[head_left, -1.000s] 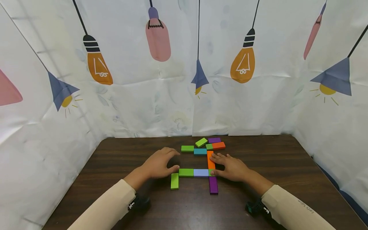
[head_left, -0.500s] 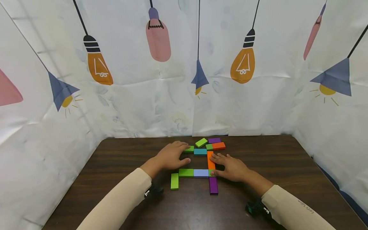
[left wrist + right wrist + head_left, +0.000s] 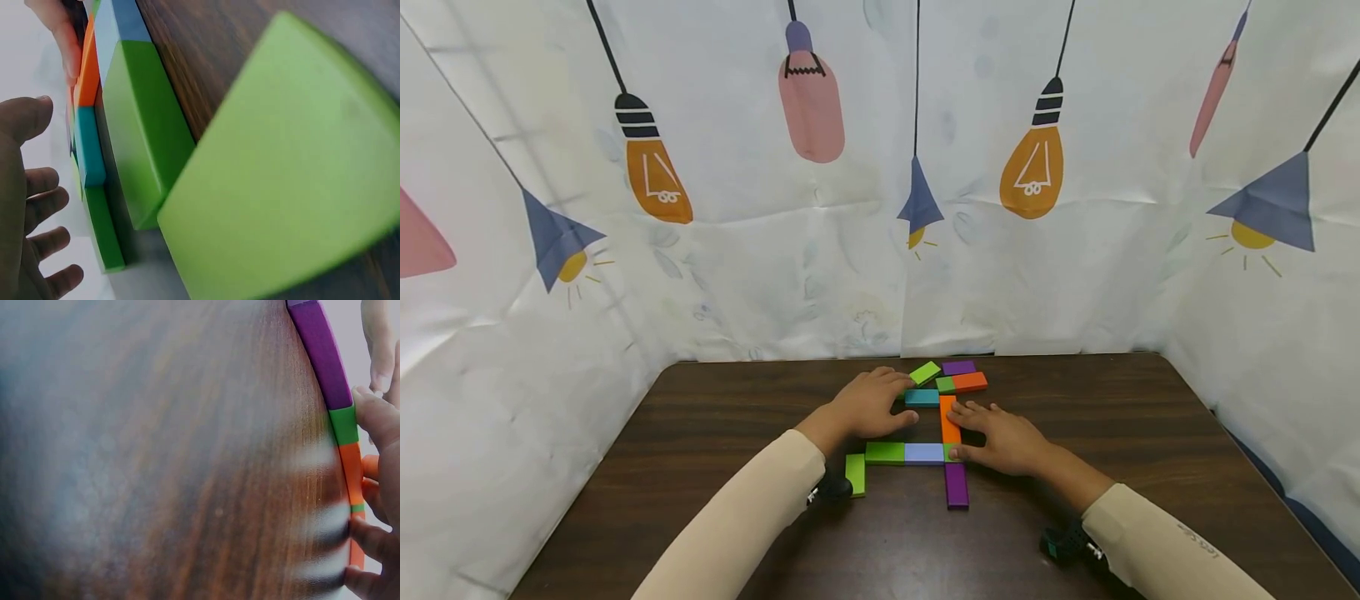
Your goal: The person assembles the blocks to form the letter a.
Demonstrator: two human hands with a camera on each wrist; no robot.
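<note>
Since half a second ago, the left hand (image 3: pixel 867 407) has shifted rightward along the table's (image 3: pixel 715 467) far edge, mostly covering the green block (image 3: pixel 103 231) beside the teal block (image 3: pixel 922 398); its fingers are parted, holding nothing. The right hand (image 3: pixel 1006 439) stays put, fingers spread, touching the orange block (image 3: pixel 949 427) and small green block (image 3: pixel 947 452). White cloth (image 3: pixel 730 275) printed with lamps (image 3: pixel 1032 171) hangs behind the brown table's far edge. Whether the left fingertips touch a block cannot be told; the left wrist view cuts off the lime block (image 3: pixel 287 169).
</note>
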